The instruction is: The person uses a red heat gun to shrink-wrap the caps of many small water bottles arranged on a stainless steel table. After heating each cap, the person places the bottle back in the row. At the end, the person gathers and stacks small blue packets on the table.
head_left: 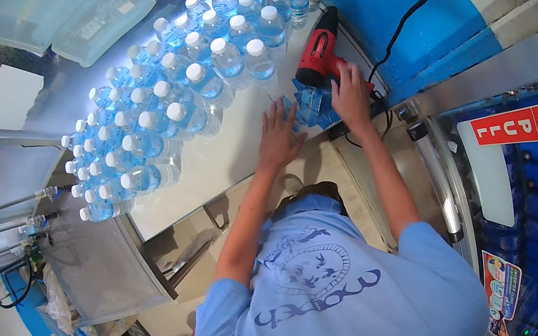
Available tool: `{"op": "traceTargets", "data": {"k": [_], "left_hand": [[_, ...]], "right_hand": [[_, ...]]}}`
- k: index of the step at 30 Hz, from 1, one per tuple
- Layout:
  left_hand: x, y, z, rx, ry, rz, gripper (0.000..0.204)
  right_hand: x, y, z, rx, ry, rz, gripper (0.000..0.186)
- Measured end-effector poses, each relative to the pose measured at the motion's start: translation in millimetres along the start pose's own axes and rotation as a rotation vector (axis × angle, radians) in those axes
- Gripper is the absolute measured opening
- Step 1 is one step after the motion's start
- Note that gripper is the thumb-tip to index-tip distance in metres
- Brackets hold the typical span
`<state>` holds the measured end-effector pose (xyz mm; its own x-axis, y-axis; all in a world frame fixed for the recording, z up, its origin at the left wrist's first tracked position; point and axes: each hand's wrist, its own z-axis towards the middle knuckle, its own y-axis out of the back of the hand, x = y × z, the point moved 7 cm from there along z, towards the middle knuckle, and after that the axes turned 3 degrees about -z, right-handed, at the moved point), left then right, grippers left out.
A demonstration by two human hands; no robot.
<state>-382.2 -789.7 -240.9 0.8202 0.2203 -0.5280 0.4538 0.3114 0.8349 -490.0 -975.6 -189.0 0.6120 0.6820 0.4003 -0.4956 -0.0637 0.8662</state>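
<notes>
A red and black heat gun (316,57) lies at the right end of the white work table (235,138), its black nozzle pointing away from me. My right hand (351,98) is over its handle with the fingers closed round it; part of the grip is hidden under the hand. Just left of that hand is a loose pile of blue printed plastic label sleeves (315,104). My left hand (280,139) rests on the table near the front edge, fingers spread, the fingertips close to the sleeves. Rows of clear water bottles (205,82) with white caps stand beyond and to the left.
A black cable (415,19) runs along the blue wall at the right. Translucent plastic bins (102,21) sit at the far left. A glass-door cooler (533,173) with a long handle stands close on my right. Hoses and fittings (29,222) jut in from the left.
</notes>
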Motion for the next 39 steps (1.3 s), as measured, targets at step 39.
{"op": "traceTargets", "data": {"k": [39], "left_hand": [[9.7,-7.5,-34.6,-0.094,0.136,0.009,0.068]], "right_hand": [[42.0,-41.4,-75.3,-0.073,-0.112,-0.244,0.055]]}}
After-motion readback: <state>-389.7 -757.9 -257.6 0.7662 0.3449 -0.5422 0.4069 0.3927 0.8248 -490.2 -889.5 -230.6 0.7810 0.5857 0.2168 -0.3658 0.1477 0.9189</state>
